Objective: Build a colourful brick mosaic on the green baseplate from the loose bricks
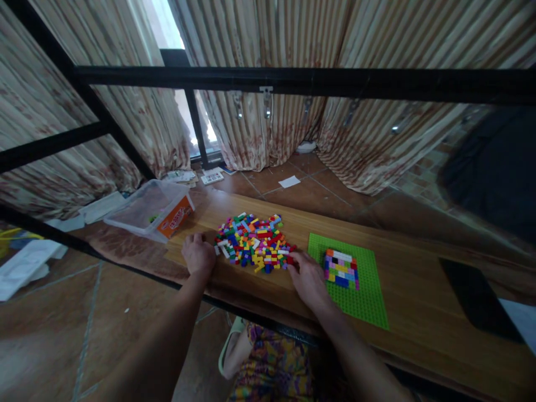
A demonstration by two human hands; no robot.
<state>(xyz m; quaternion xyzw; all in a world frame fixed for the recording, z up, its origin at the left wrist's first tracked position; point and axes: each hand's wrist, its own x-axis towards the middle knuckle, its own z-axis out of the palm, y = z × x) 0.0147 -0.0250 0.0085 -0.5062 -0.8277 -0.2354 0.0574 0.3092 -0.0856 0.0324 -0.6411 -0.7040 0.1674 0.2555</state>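
Observation:
Many small coloured toy bricks [255, 243] lie in a loose pile on the wooden tabletop. At the pile's left edge my left hand [198, 254] rests on the wood with its fingers curled in, and nothing shows in them. My right hand [309, 279] is at the pile's right edge, thumb and fingertips closed around a red brick [290, 259]. Just beyond that hand lies a green baseplate [368, 285]. Attached to it is a compact block of bricks [342, 269] in white, yellow, blue, pink and other colours.
A clear plastic bin [146, 206] with an orange label stands left of the pile. To the right lies a flat black object [477, 296], with a pale sheet [519, 321] beside it. A black metal bar [293, 81] crosses above the table, before striped curtains [268, 33].

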